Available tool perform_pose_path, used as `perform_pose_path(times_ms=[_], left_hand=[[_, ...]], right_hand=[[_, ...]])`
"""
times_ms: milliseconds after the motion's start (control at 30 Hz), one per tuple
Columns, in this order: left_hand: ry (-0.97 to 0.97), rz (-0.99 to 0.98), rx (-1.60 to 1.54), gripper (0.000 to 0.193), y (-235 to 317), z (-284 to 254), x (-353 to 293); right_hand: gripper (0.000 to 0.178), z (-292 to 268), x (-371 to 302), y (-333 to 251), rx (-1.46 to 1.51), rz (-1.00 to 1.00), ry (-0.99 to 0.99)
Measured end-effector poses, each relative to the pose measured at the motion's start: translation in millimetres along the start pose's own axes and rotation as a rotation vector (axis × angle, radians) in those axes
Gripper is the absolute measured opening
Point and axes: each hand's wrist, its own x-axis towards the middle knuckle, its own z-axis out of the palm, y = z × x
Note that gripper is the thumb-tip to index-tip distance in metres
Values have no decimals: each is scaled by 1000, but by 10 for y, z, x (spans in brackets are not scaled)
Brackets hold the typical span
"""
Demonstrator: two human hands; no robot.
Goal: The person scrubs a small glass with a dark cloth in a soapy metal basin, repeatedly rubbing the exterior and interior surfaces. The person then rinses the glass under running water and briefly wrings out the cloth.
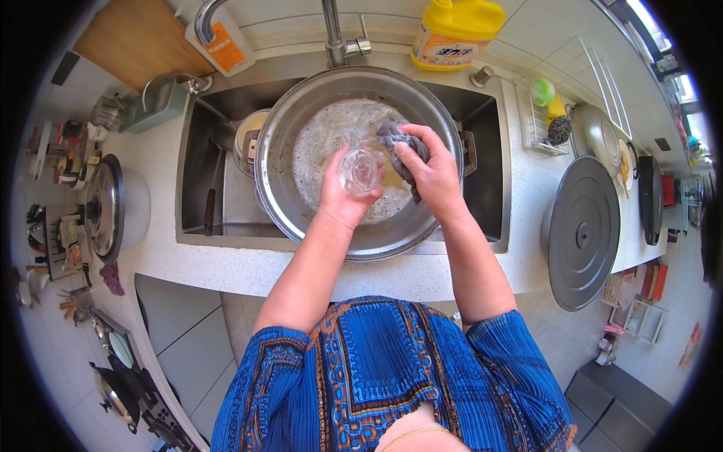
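Both my hands are above a large round metal pot (282, 162) of foamy water (320, 129) that sits in the sink. A small clear glass (360, 172) is in my left hand (337, 197), its round end facing up toward me and my fingers curled about it. My right hand (437, 169) grips a crumpled, wet, dark grey cloth (399, 141) between thumb and fingers. The cloth is just right of the glass, with a small gap between them.
A chrome faucet (336, 45) rises behind the pot. A yellow jug (455, 34) and a white bottle (226, 45) stand along the back. On the right a dark round lid (584, 235) leans by a wire rack (544, 128); a lidded pot (124, 207) is at left.
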Motion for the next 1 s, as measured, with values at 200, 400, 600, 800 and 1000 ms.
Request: perform_pose_path(times_ms=[200,400,600,800,1000], left_hand=[[-46,-37,-71,32,11,-3,23],[31,31,-92,32,-44,140,-14],[-67,25,-158,32,-52,82,-18],[-290,-30,-51,36,-114,-81,-69],[142,201,52,36,-130,147,-35]], right_hand=[[25,113,-55,66,-59,-158,-53],[27,184,-79,-17,-163,-221,-78],[24,274,-174,-194,-292,-256,-87],[20,301,-26,-102,-422,-123,-22],[18,438,-214,-159,-397,-235,-94]])
